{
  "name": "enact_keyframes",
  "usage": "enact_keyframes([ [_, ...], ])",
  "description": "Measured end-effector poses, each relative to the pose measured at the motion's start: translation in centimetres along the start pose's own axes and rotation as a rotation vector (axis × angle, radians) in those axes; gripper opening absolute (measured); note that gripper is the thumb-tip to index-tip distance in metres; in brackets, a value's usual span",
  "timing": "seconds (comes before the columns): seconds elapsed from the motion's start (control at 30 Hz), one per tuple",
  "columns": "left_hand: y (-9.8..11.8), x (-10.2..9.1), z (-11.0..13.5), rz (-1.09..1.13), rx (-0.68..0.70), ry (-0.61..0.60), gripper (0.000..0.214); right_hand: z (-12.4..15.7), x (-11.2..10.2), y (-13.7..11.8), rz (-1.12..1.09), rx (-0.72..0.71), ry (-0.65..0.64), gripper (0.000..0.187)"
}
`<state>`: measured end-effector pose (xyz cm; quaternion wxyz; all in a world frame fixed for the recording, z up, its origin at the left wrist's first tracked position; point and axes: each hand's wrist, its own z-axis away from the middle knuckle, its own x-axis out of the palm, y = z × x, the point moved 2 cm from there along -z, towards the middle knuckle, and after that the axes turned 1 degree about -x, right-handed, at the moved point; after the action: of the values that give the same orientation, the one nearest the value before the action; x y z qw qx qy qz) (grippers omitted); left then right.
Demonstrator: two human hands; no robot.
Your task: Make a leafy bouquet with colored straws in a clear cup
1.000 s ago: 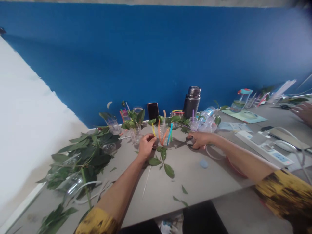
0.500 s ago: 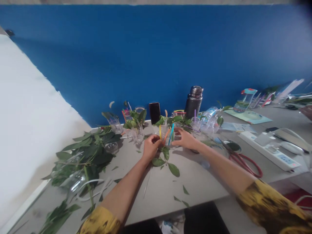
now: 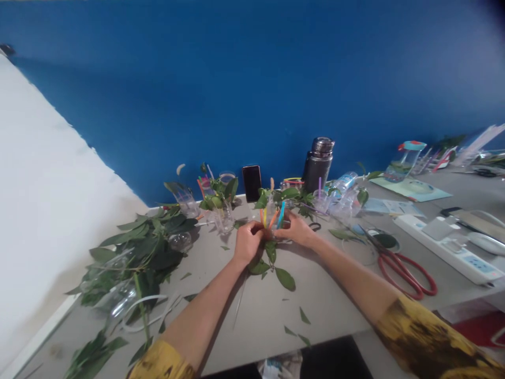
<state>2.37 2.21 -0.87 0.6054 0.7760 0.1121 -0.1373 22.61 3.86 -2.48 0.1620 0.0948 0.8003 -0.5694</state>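
A small clear plastic cup (image 3: 270,225) stands mid-table with coloured straws rising along it. Among them are a yellow straw (image 3: 265,217), an orange straw (image 3: 273,218) and a blue straw (image 3: 281,215). From the left, my left hand (image 3: 250,241) grips the cup low down, its fingertips partly hidden. On the opposite side my right hand (image 3: 296,230) curls round the cup, the thumb in front and fingers behind near the blue straw. A leafy sprig (image 3: 272,268) lies just in front of the cup.
Heaped leaves (image 3: 152,247) cover the left side. Behind stand a phone (image 3: 251,183), a dark thermos (image 3: 317,166) and cups holding leaves. On the right lie red-handled scissors (image 3: 406,273), a power strip (image 3: 445,247) and a crumpled plastic bottle (image 3: 344,182).
My right hand has moved in from beside the cup and closed on it. My left hand has shifted slightly right. The view has turned a little.
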Motion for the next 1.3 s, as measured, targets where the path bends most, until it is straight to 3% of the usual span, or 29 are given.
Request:
enact_keyframes([
  [0.17,-0.3,0.1,0.0,-0.036,0.012,0.014,0.011,0.2,0.0,-0.7,0.015,0.036,0.041,0.067],
  [0.4,-0.1,0.0,0.0,-0.065,0.072,0.025,0.012,0.1,0.1,-0.4,-0.019,0.071,-0.009,0.058],
  [0.57,-0.2,0.1,-0.1,-0.029,0.076,0.029,0.009,0.3,0.1,-0.8,0.017,0.066,-0.006,0.063],
  [0.73,0.0,0.2,-0.1,-0.055,0.076,0.033,0.01,0.4,0.2,-1.3,0.058,0.051,-0.012,0.05],
  [1.03,0.5,0.4,0.3,-0.172,0.133,0.078,0.018,0.5,0.5,-1.6,0.145,0.055,0.042,0.043],
  [1.3,0.5,0.5,0.2,-0.084,0.019,0.027,0.017,0.4,0.4,-1.6,0.195,0.074,0.033,0.037],
])
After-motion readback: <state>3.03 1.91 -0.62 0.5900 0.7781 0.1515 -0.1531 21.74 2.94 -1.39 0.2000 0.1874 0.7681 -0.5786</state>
